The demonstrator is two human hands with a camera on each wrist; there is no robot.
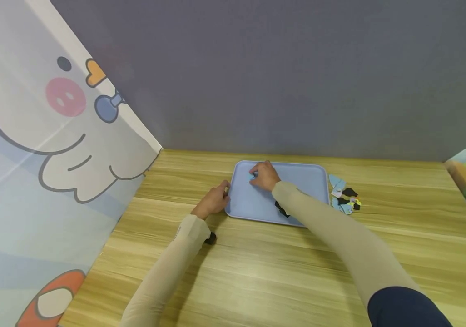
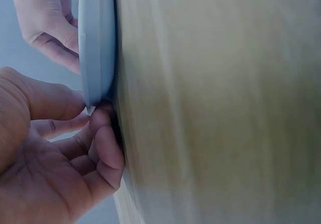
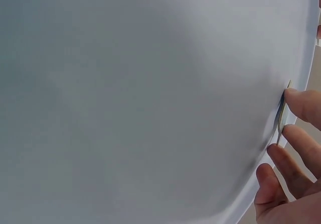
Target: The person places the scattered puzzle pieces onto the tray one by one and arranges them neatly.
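Note:
A light-blue rectangular tray [image 1: 253, 206] lies on the wooden table. My left hand [image 1: 212, 200] is at its left edge; in the left wrist view the thumb [image 2: 55, 101] and curled fingers [image 2: 108, 148] grip the rim at a corner. Over the tray's upper left part, my right hand [image 1: 266, 176] pinches a thin, flat light-blue piece [image 3: 282, 114] between thumb and fingers. That piece stands nearly edge-on in the right wrist view, close by the raised rim, so most of its face is hidden.
Right of the tray lies a loose pile of flat, irregular pieces in blue [image 1: 337, 183], black [image 1: 350, 192] and yellow [image 1: 356, 202], some overlapping. A grey partition [image 1: 278, 81] rises behind the table [image 1: 257, 272]. A cartoon-printed sheet [image 1: 16, 181] stands on the left.

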